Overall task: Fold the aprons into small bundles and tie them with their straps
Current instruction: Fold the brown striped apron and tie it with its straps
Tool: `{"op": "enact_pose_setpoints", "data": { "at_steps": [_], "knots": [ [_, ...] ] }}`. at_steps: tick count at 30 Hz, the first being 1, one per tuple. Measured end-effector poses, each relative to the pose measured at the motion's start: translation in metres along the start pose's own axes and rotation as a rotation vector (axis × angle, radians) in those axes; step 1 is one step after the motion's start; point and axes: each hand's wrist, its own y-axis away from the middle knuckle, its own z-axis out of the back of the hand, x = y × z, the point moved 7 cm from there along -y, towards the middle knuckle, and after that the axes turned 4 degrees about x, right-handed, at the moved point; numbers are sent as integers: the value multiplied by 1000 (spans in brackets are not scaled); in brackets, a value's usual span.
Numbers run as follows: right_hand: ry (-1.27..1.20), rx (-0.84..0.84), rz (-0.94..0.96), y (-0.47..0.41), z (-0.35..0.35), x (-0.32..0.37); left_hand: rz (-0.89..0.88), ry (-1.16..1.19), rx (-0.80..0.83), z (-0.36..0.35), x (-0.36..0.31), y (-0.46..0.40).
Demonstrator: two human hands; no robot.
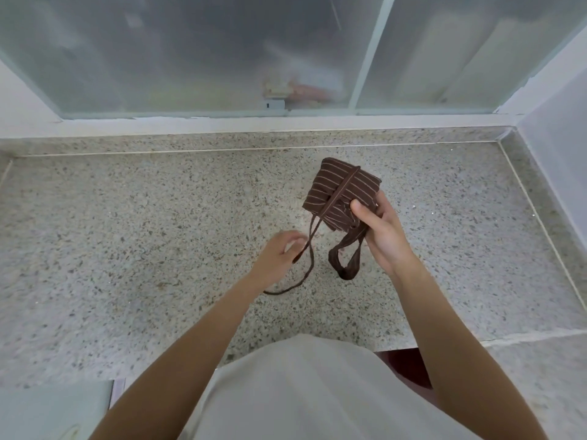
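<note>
A brown apron with thin pale stripes is folded into a small bundle [336,188], held just above the speckled stone counter [158,233]. One strap crosses the bundle's top. My right hand [381,230] grips the bundle's near end, thumb on top. A wide strap loop [346,262] hangs below that hand. Two thin strap ends [309,252] drop from the bundle's left corner, and one trails onto the counter. My left hand [278,254] is at these strap ends, fingers curled by one of them, blurred.
A frosted sliding window [222,58] with a white sill runs along the counter's far side. A white wall [559,138] bounds the right. A raised stone rim edges the counter at the back and right. My pale shirt fills the bottom centre.
</note>
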Motion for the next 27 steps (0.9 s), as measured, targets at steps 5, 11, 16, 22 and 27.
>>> {"op": "enact_pose_setpoints", "data": {
  "at_steps": [5, 11, 16, 22, 27],
  "knots": [
    [72, -12, 19, 3, 4, 1, -205, 172, -106, 1, -23, 4],
    [15, 39, 38, 5, 5, 1, -181, 302, -26, -3, -29, 4],
    [401, 409, -44, 10, -2, -7, -138, -276, 87, 7, -5, -7],
    [1283, 529, -63, -1, -5, -45, -274, -697, -27, 32, -31, -19],
    [1308, 271, 11, -22, -5, -57, -282, -645, -218, 38, -47, -16]
  ]
}}
